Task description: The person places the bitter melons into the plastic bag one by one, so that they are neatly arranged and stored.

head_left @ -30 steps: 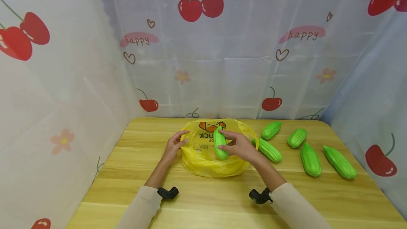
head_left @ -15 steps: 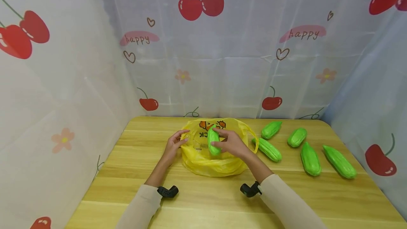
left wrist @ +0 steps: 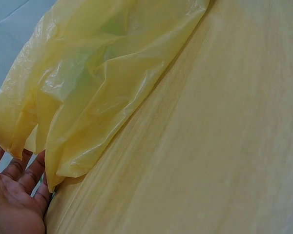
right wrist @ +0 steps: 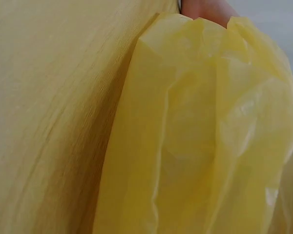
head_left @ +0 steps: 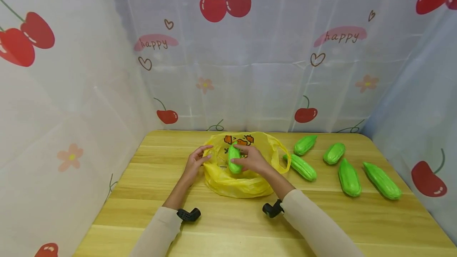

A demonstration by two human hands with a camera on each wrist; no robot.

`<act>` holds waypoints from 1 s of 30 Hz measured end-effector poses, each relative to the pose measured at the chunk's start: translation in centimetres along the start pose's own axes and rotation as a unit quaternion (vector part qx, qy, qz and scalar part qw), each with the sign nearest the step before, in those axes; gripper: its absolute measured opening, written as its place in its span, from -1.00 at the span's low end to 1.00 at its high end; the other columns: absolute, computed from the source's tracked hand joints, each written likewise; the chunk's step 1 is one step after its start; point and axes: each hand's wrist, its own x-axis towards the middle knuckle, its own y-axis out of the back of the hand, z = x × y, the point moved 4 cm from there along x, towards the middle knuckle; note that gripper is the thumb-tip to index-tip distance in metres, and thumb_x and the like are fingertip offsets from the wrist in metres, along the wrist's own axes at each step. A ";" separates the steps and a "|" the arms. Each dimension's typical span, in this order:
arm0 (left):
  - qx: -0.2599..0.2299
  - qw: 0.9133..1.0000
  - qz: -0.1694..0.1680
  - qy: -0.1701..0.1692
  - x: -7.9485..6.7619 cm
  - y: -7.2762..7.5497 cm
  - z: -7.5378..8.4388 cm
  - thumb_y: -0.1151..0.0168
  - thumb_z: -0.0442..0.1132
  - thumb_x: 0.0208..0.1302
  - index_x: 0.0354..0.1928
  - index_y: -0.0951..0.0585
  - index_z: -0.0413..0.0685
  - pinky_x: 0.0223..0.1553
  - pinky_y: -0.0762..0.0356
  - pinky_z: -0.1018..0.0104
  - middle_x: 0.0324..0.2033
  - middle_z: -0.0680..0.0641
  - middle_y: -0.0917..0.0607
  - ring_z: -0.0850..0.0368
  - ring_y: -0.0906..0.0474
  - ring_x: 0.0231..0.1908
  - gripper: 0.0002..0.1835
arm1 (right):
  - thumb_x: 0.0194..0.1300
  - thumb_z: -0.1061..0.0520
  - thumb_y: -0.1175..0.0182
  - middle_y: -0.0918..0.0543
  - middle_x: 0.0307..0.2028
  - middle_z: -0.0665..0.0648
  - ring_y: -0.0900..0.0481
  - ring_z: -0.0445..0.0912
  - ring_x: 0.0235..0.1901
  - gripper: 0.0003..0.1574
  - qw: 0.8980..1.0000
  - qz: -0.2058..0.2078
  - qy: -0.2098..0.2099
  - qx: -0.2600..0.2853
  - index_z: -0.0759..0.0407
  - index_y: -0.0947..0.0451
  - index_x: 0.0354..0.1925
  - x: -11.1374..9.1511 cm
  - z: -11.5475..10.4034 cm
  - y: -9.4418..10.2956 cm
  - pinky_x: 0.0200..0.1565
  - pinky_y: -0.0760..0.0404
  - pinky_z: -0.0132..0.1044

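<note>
i count one bag [head_left: 237, 188], six gourds [head_left: 234, 158]: right hand [head_left: 252, 160] fingers clamp one. left hand [head_left: 194, 163] touches rim [head_left: 208, 166], clamping unclear. table [head_left: 228, 233] room lies frontward.

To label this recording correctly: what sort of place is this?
Probably a makeshift filming booth: whitish, cherry-printed sheets screen three sides of a pale wooden tabletop, and black, angular, plastic-looking wrist cameras are worn.

Six gourds [head_left: 350, 178], one bag [head_left: 235, 188]
</note>
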 end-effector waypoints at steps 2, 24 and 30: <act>0.003 1.000 -0.001 -0.002 0.1 0.0 0.0 -0.23 -0.24 0.46 0.30 -0.57 -0.11 0.30 -0.35 0.26 0.33 -0.11 -0.52 0.05 -0.25 0.43 -0.59 | 0.30 0.14 -0.42 -0.52 0.27 0.39 -0.75 0.01 -0.28 -0.17 1.000 0.001 -0.002 0.002 0.06 -0.38 0.47 0.4 0.2 -0.2 -0.28 -0.74 0.03; -0.011 1.000 -0.018 -0.008 -0.1 -0.3 0.5 -0.19 -0.31 0.48 0.34 -0.47 -0.32 0.09 -0.46 0.46 0.37 -0.28 -0.43 -0.14 -0.21 0.44 -0.54 | 0.29 0.13 -0.42 -0.50 0.28 0.43 -0.75 0.02 -0.25 -0.17 0.999 -0.008 0.016 -0.039 0.14 -0.37 0.46 2.5 -1.0 -2.5 -0.28 -0.74 0.03; -0.016 1.000 -0.021 -0.006 -0.1 -0.2 0.4 -0.20 -0.30 0.47 0.33 -0.48 -0.32 0.18 -0.38 0.47 0.37 -0.29 -0.44 -0.10 -0.16 0.48 -0.54 | 0.29 0.13 -0.42 -0.52 0.26 0.44 -0.73 0.12 -0.09 -0.17 0.999 -0.001 0.013 -0.043 0.19 -0.37 0.45 3.0 -0.5 -2.7 -0.30 -0.75 -0.02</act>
